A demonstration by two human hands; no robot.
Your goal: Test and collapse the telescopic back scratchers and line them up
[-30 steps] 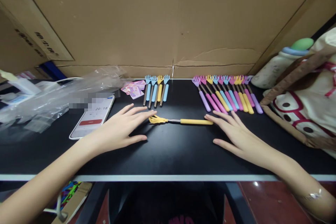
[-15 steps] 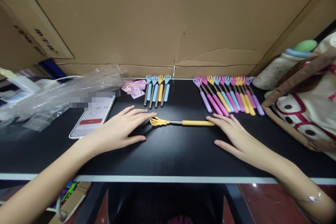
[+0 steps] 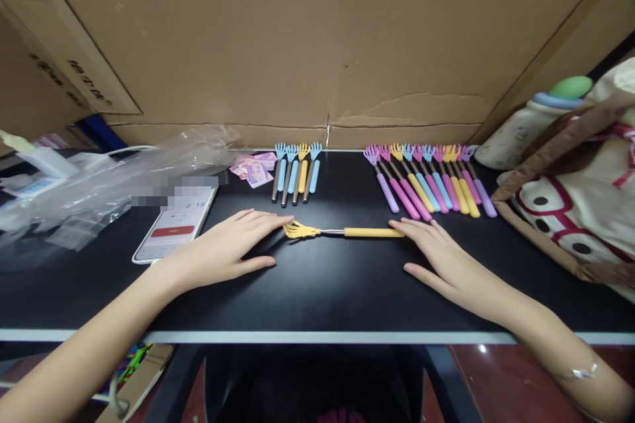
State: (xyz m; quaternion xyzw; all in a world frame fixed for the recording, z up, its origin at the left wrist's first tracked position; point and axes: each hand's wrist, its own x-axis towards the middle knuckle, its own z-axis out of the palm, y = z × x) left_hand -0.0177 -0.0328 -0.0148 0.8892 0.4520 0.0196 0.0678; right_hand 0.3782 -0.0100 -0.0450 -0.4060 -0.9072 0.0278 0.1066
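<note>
A yellow back scratcher [image 3: 372, 232] with a short metal rod lies sideways on the black table, its claw pointing left. My left hand [image 3: 238, 244] is open at the claw end, fingertips at the claw's edge. At the handle end my right hand [image 3: 441, 258] is open too, its fingertips at the tip of the handle. Behind, on the left, stand out several back scratchers with blue and yellow claws [image 3: 297, 175], their handles beside bare metal rods. Further right lies a row of several assembled back scratchers [image 3: 429, 182] in purple, pink, yellow and blue.
A white phone [image 3: 176, 228] with a lit screen lies left of my left hand, near crumpled clear plastic bags [image 3: 124, 175]. Small printed cards [image 3: 255, 170] lie behind. At right are a cloth bag [image 3: 585, 211] and a bottle-shaped object [image 3: 530, 122]. A cardboard wall [image 3: 307, 46] backs the table.
The view has shifted very slightly. Both hands and the yellow back scratcher stay in practically the same places.
</note>
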